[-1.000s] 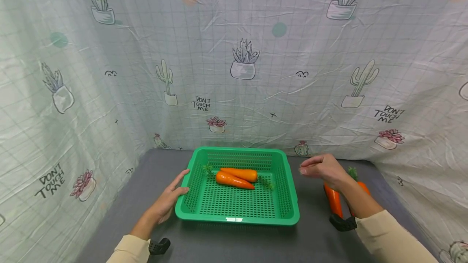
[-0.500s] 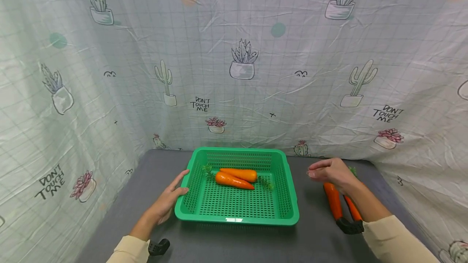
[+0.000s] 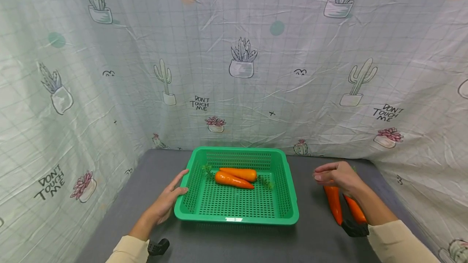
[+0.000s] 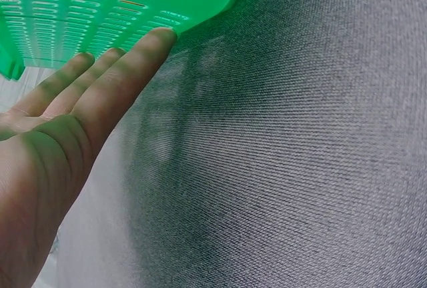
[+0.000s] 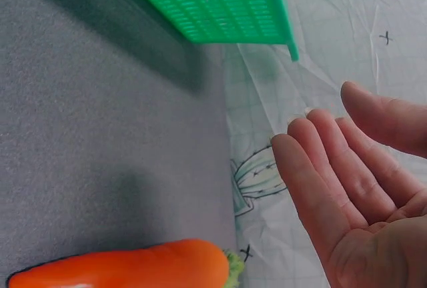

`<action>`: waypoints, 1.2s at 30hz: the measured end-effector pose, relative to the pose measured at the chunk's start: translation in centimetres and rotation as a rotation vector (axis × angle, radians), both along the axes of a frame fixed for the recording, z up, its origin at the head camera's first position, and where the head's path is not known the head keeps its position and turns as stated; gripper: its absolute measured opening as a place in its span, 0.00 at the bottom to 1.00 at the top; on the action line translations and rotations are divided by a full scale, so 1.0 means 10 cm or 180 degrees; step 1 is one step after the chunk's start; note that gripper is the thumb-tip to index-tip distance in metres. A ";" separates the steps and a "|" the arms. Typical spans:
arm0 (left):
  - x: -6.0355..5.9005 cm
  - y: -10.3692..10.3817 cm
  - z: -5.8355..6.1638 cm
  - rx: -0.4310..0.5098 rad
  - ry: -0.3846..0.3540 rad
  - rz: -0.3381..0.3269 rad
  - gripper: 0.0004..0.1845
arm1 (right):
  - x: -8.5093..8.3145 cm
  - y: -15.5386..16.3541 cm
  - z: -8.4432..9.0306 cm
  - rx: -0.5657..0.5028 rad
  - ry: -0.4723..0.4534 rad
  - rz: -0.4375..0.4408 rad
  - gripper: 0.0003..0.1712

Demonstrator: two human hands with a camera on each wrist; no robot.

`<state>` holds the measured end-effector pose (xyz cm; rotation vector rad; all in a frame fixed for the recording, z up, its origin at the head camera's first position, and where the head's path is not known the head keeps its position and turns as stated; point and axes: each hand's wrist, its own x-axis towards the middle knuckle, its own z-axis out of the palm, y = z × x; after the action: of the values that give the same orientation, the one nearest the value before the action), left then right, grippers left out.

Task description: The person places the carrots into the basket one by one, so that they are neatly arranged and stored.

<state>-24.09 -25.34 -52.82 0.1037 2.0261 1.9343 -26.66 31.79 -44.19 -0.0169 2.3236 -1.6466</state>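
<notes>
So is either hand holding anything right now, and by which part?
Nothing looks gripped. The left hand only touches the green basket at its left side, with straight fingers. The right hand holds nothing, near two carrots.

2 plain cream sleeves (image 3: 400, 240), long, 2 black wrist devices (image 3: 159, 247), curved, chunky
</notes>
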 end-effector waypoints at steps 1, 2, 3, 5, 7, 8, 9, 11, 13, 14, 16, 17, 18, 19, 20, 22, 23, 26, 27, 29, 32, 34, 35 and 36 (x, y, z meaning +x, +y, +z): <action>0.00 0.00 0.00 0.0005 0.0011 -0.0020 0.40 | 0.01 0.01 0.00 0.0002 0.0004 0.0003 0.30; 0.00 0.00 0.00 0.0009 0.0013 -0.0020 0.40 | 0.02 0.02 0.00 -0.0008 -0.0007 -0.0019 0.30; 0.00 0.00 0.00 0.0010 0.0024 -0.0037 0.40 | 0.02 0.03 -0.01 -0.0019 -0.0018 -0.0035 0.30; 0.00 0.00 0.01 0.0012 0.0030 -0.0050 0.41 | 0.03 0.06 -0.01 -0.0021 -0.0024 -0.0059 0.29; 0.00 0.00 0.01 0.0006 0.0015 -0.0041 0.41 | 0.05 0.08 -0.03 -0.0009 -0.0018 -0.0088 0.30; 0.00 0.00 0.01 0.0002 0.0007 -0.0029 0.41 | 0.05 0.09 -0.04 0.0012 -0.0010 -0.0100 0.30; -0.01 0.00 0.01 -0.0002 0.0004 -0.0019 0.41 | 0.06 0.10 -0.05 0.0043 0.0007 -0.0098 0.30; 0.00 0.00 0.02 -0.0012 0.0002 -0.0012 0.41 | 0.07 0.13 -0.07 0.0115 0.0035 -0.0117 0.31; 0.00 0.00 0.02 -0.0021 0.0013 -0.0007 0.41 | 0.08 0.15 -0.09 0.0166 0.0045 -0.0153 0.31; 0.00 0.00 0.02 -0.0024 0.0018 -0.0016 0.41 | 0.09 0.17 -0.10 0.0204 0.0049 -0.0167 0.31; 0.00 0.00 0.03 -0.0029 0.0013 -0.0018 0.41 | 0.10 0.19 -0.11 0.0266 0.0049 -0.0209 0.31; 0.00 0.00 0.03 -0.0029 0.0003 -0.0007 0.41 | 0.11 0.20 -0.12 0.0296 0.0048 -0.0231 0.30; 0.00 0.00 0.02 -0.0037 -0.0001 -0.0006 0.41 | 0.13 0.21 -0.13 0.0345 0.0054 -0.0241 0.30; 0.00 0.00 0.02 -0.0038 -0.0007 0.0001 0.40 | 0.14 0.22 -0.14 0.0392 0.0059 -0.0251 0.30; 0.00 0.00 0.02 -0.0034 -0.0009 0.0001 0.40 | 0.15 0.23 -0.14 0.0439 0.0075 -0.0252 0.30; 0.00 -0.01 0.01 -0.0048 0.0001 -0.0006 0.40 | 0.18 0.25 -0.16 0.0497 0.0108 -0.0259 0.32; 0.00 -0.02 0.02 -0.0051 0.0007 0.0000 0.41 | 0.19 0.25 -0.17 0.0509 0.0115 -0.0281 0.33; 0.00 -0.03 0.02 -0.0072 0.0039 0.0007 0.41 | 0.22 0.25 -0.20 0.0481 0.0133 -0.0350 0.36; 0.00 -0.03 0.02 -0.0087 0.0042 0.0014 0.40 | 0.23 0.25 -0.21 0.0461 0.0130 -0.0398 0.37; 0.00 -0.02 0.02 -0.0107 0.0040 0.0036 0.40 | 0.25 0.25 -0.23 0.0440 0.0120 -0.0517 0.39; 0.00 -0.01 0.01 -0.0100 0.0037 0.0024 0.40 | 0.30 0.26 -0.27 0.0514 0.0143 -0.0643 0.40; 0.00 0.00 0.00 -0.0101 0.0032 0.0043 0.40 | 0.33 0.27 -0.30 0.0574 0.0162 -0.0720 0.40; -0.01 0.00 0.00 -0.0094 0.0026 0.0058 0.40 | 0.35 0.26 -0.32 0.0599 0.0165 -0.0749 0.40; -0.01 0.00 0.00 -0.0097 0.0030 0.0064 0.40 | 0.36 0.26 -0.33 0.0614 0.0169 -0.0778 0.40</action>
<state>-24.16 -25.35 -52.84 0.0857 2.0696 1.9177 -23.03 34.39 -47.49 0.2775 2.6020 -1.5342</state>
